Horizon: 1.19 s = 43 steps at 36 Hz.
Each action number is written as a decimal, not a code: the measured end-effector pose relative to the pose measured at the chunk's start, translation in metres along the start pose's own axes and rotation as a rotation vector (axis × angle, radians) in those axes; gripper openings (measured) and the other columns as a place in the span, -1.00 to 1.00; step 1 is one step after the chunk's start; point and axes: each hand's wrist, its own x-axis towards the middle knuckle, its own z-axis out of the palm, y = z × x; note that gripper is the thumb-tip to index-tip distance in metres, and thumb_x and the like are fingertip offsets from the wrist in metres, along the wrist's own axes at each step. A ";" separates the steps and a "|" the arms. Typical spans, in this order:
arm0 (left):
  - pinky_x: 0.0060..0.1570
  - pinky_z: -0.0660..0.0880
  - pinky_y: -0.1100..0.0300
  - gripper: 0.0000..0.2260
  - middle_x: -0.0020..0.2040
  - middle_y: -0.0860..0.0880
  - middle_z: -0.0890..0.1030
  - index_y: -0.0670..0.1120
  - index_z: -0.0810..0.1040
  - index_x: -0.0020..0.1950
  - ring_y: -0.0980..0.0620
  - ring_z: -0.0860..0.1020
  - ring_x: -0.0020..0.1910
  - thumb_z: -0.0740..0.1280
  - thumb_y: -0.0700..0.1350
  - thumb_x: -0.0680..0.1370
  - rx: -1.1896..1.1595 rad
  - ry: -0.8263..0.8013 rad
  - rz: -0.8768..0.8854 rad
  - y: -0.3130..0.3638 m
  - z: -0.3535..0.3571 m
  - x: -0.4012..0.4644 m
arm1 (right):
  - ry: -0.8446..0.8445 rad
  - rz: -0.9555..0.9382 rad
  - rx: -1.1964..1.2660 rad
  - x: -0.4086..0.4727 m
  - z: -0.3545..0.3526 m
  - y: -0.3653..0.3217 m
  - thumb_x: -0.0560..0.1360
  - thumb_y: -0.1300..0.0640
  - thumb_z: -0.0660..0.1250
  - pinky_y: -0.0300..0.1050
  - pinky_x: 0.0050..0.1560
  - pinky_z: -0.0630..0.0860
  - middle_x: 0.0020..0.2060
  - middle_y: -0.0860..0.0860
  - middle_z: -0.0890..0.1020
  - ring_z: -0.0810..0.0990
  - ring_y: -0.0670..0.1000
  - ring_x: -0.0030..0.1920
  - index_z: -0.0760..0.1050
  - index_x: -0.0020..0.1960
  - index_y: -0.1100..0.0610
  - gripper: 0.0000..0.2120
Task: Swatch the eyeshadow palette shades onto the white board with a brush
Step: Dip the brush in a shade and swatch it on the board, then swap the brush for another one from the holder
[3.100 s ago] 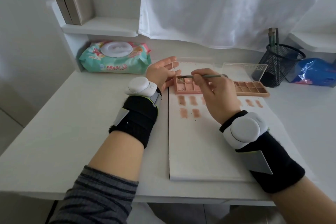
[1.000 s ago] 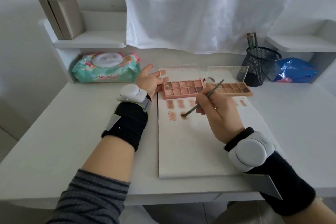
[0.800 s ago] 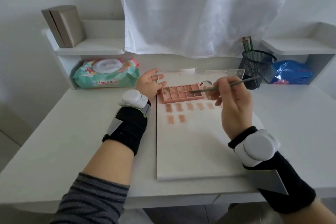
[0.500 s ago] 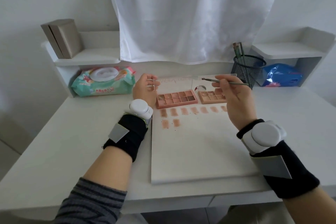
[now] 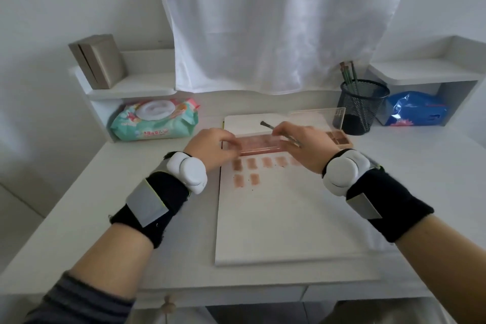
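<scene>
Right grip (image 5: 302, 144) pinches brush (image 5: 267, 125); left grip (image 5: 213, 147) holds blurred palette (image 5: 259, 145), pans partly hidden.

"Where is this?"
"A home desk: a white desk (image 5: 65, 208) with small white side shelves (image 5: 131, 87), a pastel pack of wet wipes (image 5: 155, 119), a black mesh pen cup (image 5: 361, 106), a white cloth (image 5: 276, 23) hanging behind."

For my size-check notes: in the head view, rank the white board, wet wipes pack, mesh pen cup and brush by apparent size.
1. white board
2. wet wipes pack
3. mesh pen cup
4. brush, partly hidden by the right hand
</scene>
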 end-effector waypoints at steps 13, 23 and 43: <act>-0.03 0.39 0.29 -0.84 0.00 0.04 0.66 0.03 0.68 -0.11 0.07 0.57 0.04 0.52 0.01 0.35 0.101 -0.006 -0.029 0.015 0.002 0.020 | 0.007 -0.024 -0.072 -0.001 0.014 0.007 0.60 0.07 0.08 0.07 0.02 0.44 -0.14 0.10 0.57 0.38 0.12 0.15 0.37 0.10 0.09 -0.84; 0.16 0.43 0.19 -0.89 -0.01 0.07 0.64 0.00 0.66 -0.03 0.11 0.54 0.03 0.38 -0.05 0.48 -0.025 -0.092 -0.028 0.040 0.004 0.043 | 0.019 -0.049 -0.110 -0.007 -0.007 0.009 0.61 0.25 0.03 -0.08 0.17 0.28 0.32 0.02 0.46 0.30 0.14 0.37 0.23 0.44 0.02 -0.58; 0.01 0.40 0.25 -0.67 -0.01 0.00 0.55 -0.14 0.57 0.14 0.09 0.51 -0.03 0.45 -0.27 0.39 -0.208 -0.139 0.018 0.106 0.057 0.125 | 0.702 0.141 0.107 0.020 -0.111 0.096 0.49 0.20 0.33 -0.17 -0.15 0.41 -0.19 -0.07 0.58 0.48 -0.01 -0.24 0.58 0.02 0.14 -0.88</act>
